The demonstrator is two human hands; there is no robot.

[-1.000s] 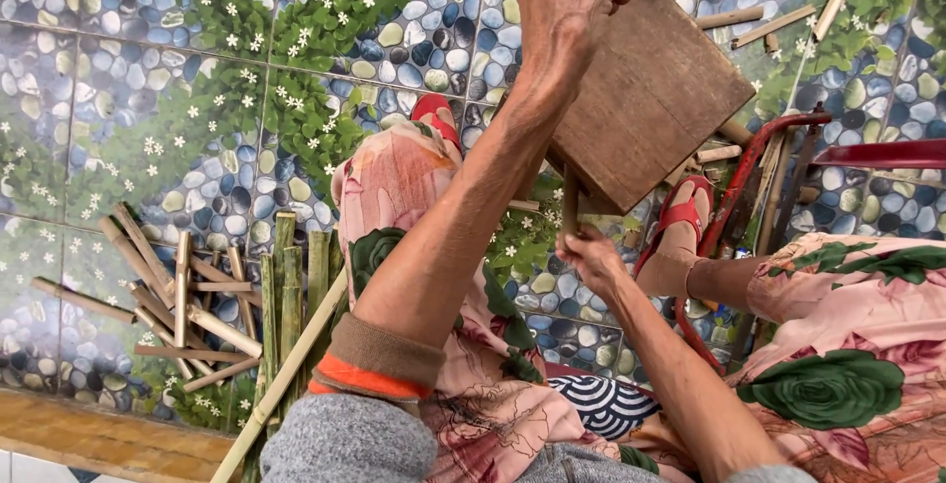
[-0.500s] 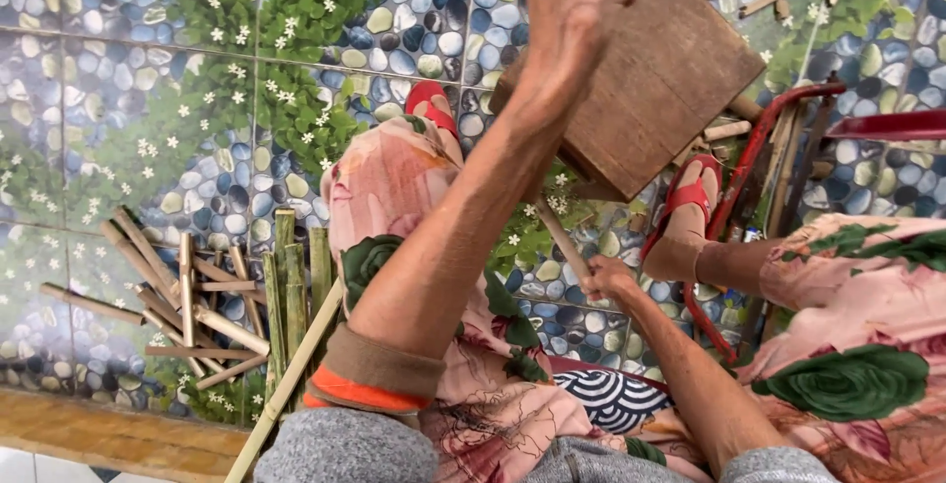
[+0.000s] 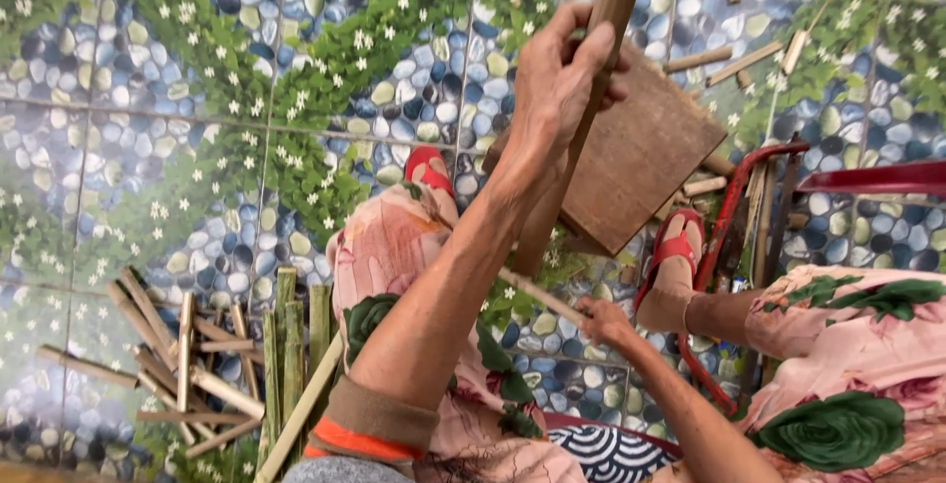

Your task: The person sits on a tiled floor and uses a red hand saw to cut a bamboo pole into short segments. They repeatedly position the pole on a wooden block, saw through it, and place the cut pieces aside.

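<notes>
Left hand: we clench our left hand point(image 3: 562, 79) around a long wooden stick point(image 3: 581, 118), raised above the wooden board point(image 3: 641, 158).
Right hand: our right hand point(image 3: 603, 320) grips a thin bamboo strip point(image 3: 542, 296) low between our knees.
Nearby: cut bamboo pieces point(image 3: 197, 365) lie on the tiled floor point(image 3: 148, 99) beside us.
Risk: we judge the stick could slip and strike our right-hand fingers, since they sit close beneath it.

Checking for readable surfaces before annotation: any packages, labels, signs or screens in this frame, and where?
None in view: no package, label, sign or screen.
Only a left hand gripping a brown stick, a right hand on a thin strip, a square wooden board, cut bamboo pieces and a floor with a pebble-and-flower pattern.
</notes>
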